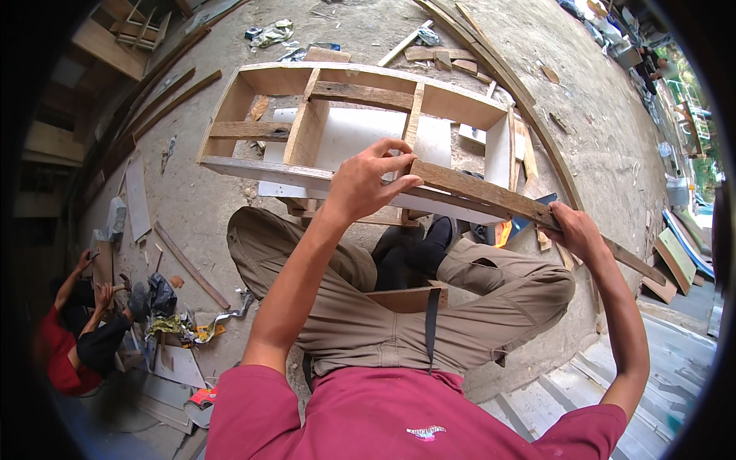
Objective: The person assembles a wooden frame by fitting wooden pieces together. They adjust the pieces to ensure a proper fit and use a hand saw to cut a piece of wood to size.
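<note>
A long, weathered wooden strip [475, 186] lies slantwise across the near right edge of a wooden frame [303, 130] divided into compartments. My left hand [368, 180] has its thumb and bent fingers at the strip's left end, close to the frame's right divider. Farther right, my right hand [575, 230] is wrapped round the strip, which runs on past it toward the lower right. Short wooden crosspieces sit inside the left and middle compartments. White panels [360, 138] show beneath the frame.
At the left, a co-worker in a red shirt [65, 356] holds a hammer [121, 284] near a wooden piece. Long boards [529, 115] lie beyond the frame at the right. Wood offcuts [441, 55] are scattered at the back. Corrugated metal sheets [644, 368] cover the lower right.
</note>
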